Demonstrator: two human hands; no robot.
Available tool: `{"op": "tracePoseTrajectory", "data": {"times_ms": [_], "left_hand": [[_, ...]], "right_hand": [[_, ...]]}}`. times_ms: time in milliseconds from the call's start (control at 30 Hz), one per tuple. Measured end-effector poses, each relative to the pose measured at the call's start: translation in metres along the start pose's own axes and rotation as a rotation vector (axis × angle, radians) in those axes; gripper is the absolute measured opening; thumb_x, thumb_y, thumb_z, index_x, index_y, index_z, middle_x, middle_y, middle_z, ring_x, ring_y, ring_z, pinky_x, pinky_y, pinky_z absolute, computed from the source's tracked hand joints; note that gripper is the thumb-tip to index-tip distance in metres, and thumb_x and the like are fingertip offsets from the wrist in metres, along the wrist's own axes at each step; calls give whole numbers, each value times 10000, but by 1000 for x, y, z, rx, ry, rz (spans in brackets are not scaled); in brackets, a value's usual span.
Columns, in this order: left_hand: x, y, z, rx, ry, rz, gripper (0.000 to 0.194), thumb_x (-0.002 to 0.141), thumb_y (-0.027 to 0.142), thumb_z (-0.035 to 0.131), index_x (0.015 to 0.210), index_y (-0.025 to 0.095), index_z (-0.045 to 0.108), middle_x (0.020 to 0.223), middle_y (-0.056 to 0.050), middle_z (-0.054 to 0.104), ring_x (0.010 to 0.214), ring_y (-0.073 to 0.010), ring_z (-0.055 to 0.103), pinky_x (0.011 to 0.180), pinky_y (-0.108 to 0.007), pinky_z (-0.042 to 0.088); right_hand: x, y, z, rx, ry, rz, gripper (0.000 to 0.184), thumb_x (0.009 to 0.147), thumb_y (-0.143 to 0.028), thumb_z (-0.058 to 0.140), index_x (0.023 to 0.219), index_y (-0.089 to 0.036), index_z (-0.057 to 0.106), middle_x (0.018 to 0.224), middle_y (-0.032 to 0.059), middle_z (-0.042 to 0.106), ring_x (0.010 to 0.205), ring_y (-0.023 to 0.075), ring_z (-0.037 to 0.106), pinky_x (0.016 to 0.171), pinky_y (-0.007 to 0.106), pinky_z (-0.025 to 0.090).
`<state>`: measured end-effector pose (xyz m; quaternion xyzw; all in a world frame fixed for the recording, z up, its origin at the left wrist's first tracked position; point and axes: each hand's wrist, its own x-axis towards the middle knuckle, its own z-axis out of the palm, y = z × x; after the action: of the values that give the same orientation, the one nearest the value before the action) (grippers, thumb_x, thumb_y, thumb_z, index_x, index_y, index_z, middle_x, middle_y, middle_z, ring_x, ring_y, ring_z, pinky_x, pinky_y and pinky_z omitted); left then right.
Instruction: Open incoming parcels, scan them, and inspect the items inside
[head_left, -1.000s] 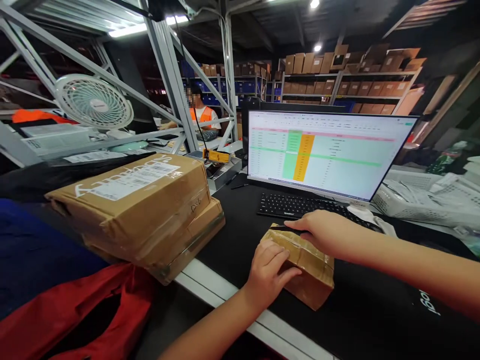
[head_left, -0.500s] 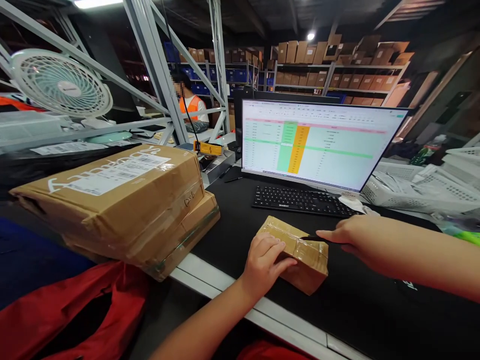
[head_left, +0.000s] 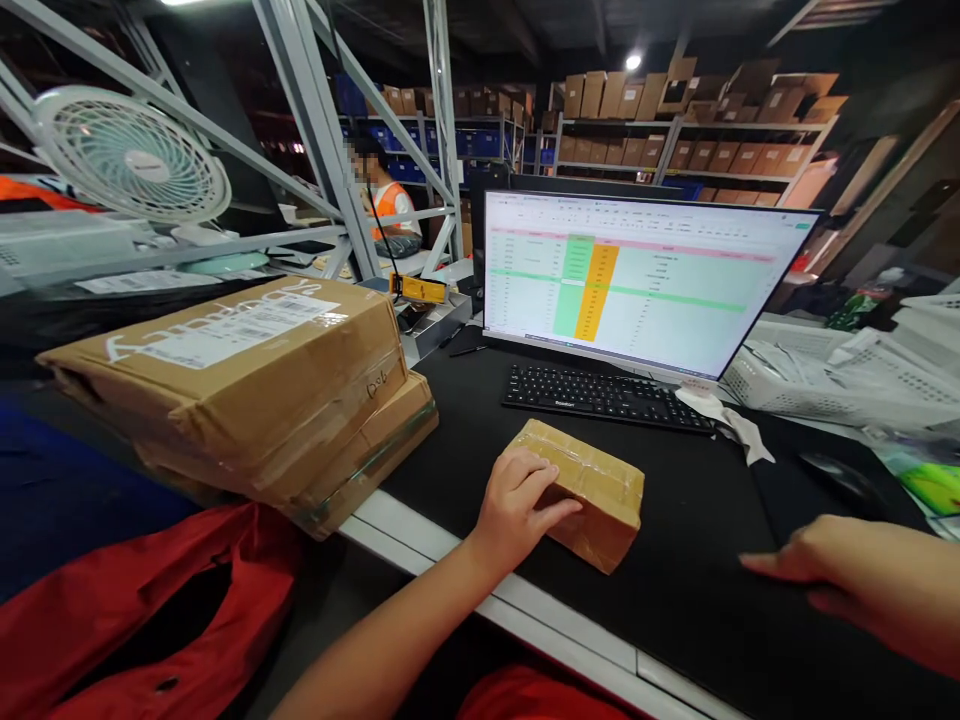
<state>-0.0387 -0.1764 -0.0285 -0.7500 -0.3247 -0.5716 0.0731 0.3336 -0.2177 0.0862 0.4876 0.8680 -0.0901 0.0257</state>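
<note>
A small brown parcel (head_left: 600, 480) wrapped in clear tape lies on the black desk mat (head_left: 697, 600) in front of the keyboard (head_left: 600, 396). My left hand (head_left: 517, 505) grips its near left end, fingers curled over the top. My right hand (head_left: 847, 580) hovers low over the mat, well to the right of the parcel and apart from it. Its fingers point left and are smeared, so I cannot make out whether anything is in them.
Two larger taped cartons (head_left: 247, 390) are stacked at the left, overhanging the desk edge. Behind stand a monitor (head_left: 630, 280) showing a spreadsheet, a mouse (head_left: 840, 475), white baskets (head_left: 825, 385) and a fan (head_left: 131, 155). A person in an orange vest (head_left: 390, 205) sits beyond the steel racking.
My right hand has left the top of the parcel and swung away to the right. The left hand keeps its grip, and the parcel has barely shifted.
</note>
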Motion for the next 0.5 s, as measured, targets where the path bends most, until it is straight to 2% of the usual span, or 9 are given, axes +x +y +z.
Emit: {"op": "tracePoseTrajectory", "data": {"times_ms": [33,100,167,200,233,333,500], "left_hand": [[-1,0,0,-1,-2,12,354,866,489,725,1033,183,661,949,-80,686,911,-227,653,863,-436,575],[-3,1,0,-6,0,31,394,916,541,634,1052,173,661,975,-99,679,930,-235,650,873,-453,573],[-4,1,1,-8,0,36,388,956,521,577,1080,164,661,991,-109,675,949,-237,647,893,-464,571],[-4,1,2,-10,1,37,357,966,487,576,1090,163,660,991,-108,677,951,-234,647,898,-461,572],[-4,2,2,-13,1,38,315,966,445,593,1094,166,660,987,-102,680,947,-229,649,898,-455,575],[-3,3,3,-26,19,31,203,939,339,659,1069,183,663,944,-71,689,906,-209,654,881,-430,584],[-2,8,5,13,4,-53,181,931,337,671,1025,183,685,928,-62,692,921,-211,649,905,-443,584]], "right_hand": [[0,5,0,-7,-17,12,496,824,-247,578,1250,-484,670,1016,-23,750,806,240,728,653,310,619],[6,5,-5,2,88,51,483,949,-351,460,1416,-445,541,1206,-15,699,996,273,705,799,380,631],[21,-6,-10,39,180,32,467,1017,-439,390,1477,-418,470,1322,-12,639,1143,265,649,932,396,591],[31,-15,-11,56,184,3,460,1035,-463,374,1484,-411,462,1339,-7,629,1171,254,633,970,393,570],[42,-25,-13,64,168,-29,454,1047,-467,362,1486,-404,459,1324,4,639,1158,242,638,970,389,563],[80,-57,-16,23,128,-130,454,1064,-397,322,1500,-365,445,1190,47,695,993,219,683,830,359,578],[144,-101,-34,-125,83,-174,439,1008,-261,436,1430,-294,553,1124,71,718,953,240,690,797,349,550]]}}
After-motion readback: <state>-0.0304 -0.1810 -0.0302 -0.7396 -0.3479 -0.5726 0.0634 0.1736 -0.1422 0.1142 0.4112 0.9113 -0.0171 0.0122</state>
